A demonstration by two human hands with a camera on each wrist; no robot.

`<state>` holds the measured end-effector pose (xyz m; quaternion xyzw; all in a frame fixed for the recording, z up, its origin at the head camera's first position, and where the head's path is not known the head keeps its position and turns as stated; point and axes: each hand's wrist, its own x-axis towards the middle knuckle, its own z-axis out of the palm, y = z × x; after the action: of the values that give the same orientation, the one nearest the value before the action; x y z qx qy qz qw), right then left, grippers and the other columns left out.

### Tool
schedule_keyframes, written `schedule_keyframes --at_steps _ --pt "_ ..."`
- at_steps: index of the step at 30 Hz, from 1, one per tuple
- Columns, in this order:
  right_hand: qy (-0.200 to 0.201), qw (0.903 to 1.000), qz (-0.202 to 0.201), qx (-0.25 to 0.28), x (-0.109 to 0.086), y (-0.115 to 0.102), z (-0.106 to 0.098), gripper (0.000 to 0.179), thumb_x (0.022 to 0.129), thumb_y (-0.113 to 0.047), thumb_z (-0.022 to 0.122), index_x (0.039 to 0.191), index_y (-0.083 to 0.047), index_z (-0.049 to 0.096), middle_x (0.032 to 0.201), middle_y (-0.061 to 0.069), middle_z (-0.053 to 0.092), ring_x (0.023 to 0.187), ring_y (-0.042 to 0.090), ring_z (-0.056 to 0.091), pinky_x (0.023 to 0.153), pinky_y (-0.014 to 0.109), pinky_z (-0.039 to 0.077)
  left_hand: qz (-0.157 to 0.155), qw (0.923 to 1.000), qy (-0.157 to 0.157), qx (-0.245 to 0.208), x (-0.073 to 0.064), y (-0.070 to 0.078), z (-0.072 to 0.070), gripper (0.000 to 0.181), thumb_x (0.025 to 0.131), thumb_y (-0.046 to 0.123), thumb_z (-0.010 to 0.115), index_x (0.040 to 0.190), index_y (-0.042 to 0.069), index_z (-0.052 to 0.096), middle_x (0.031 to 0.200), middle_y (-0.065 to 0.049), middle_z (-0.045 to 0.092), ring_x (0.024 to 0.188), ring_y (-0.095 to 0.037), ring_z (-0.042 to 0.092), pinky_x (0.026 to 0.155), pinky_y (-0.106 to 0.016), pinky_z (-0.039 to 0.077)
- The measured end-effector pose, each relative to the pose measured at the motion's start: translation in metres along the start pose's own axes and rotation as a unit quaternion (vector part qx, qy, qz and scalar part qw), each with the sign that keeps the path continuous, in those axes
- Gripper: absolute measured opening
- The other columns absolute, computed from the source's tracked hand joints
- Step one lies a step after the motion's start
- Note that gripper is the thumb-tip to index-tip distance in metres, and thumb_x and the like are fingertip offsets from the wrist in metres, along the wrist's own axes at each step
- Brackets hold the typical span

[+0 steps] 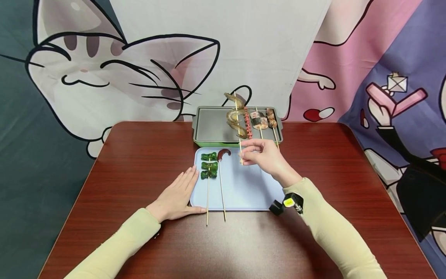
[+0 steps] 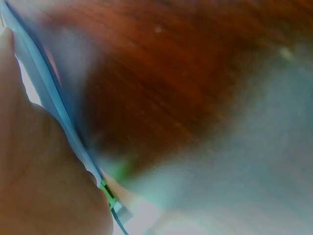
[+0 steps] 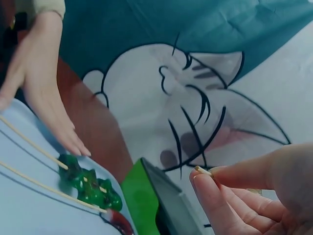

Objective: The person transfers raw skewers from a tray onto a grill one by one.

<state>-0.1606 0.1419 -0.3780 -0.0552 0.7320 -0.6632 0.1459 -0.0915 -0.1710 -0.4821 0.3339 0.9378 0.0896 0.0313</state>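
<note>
My right hand [image 1: 265, 155] pinches the bare stick end of a shrimp skewer [image 1: 236, 115] between thumb and fingers. The skewer stands nearly upright in the head view, its shrimps overlapping the grey grill pan [image 1: 211, 124]. In the right wrist view only the stick's tip [image 3: 203, 171] shows at the fingertips. My left hand [image 1: 175, 197] lies with straight fingers along the left edge of a light blue tray [image 1: 249, 195]. On that tray are a green pepper skewer [image 1: 209, 166] and a skewer with a dark red curved piece [image 1: 223, 153], both sticks extending past the front edge.
Along the pan's right side lie a skewer of small red pieces [image 1: 247, 123], one with a thick fish slice [image 1: 259, 120] and one with brown meat chunks [image 1: 271, 117]. The pan's green base borders the tray's far edge. A cartoon cloth hangs behind the brown table [image 1: 146, 155].
</note>
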Motion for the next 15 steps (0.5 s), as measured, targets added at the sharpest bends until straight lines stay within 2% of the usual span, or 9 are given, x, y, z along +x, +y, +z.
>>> schedule_keyframes --at_steps 5,9,15 --pt "0.017 0.9988 0.046 0.004 0.02 0.004 0.0 0.036 0.091 0.008 0.068 0.126 0.013 0.061 0.099 0.026 0.073 0.071 0.016 0.073 0.077 0.038 0.061 0.0 1.0 0.001 -0.005 -0.001 -0.002 0.004 0.115 0.089 0.077 0.054 0.156 -0.012 0.023 0.165 -0.027 0.014 0.152 -0.039 0.016 0.121 -0.049 0.018" --pt "0.024 0.9961 0.084 -0.007 0.033 0.008 0.001 0.04 0.091 0.006 0.07 0.129 0.013 0.06 0.106 0.03 0.07 0.07 0.015 0.072 0.079 0.038 0.06 -0.001 0.9999 0.002 -0.011 -0.001 -0.005 0.008 0.116 0.089 0.079 0.05 0.157 -0.011 0.022 0.165 -0.026 0.012 0.152 -0.038 0.013 0.122 -0.048 0.016" --pt "0.028 0.9929 0.113 -0.023 0.044 0.009 0.003 0.042 0.091 0.005 0.07 0.13 0.013 0.059 0.108 0.03 0.07 0.069 0.014 0.072 0.08 0.036 0.06 0.0 1.0 0.006 0.003 0.0 -0.009 0.015 0.117 0.089 0.083 0.045 0.158 -0.008 0.02 0.167 -0.023 0.01 0.153 -0.034 0.01 0.122 -0.046 0.015"
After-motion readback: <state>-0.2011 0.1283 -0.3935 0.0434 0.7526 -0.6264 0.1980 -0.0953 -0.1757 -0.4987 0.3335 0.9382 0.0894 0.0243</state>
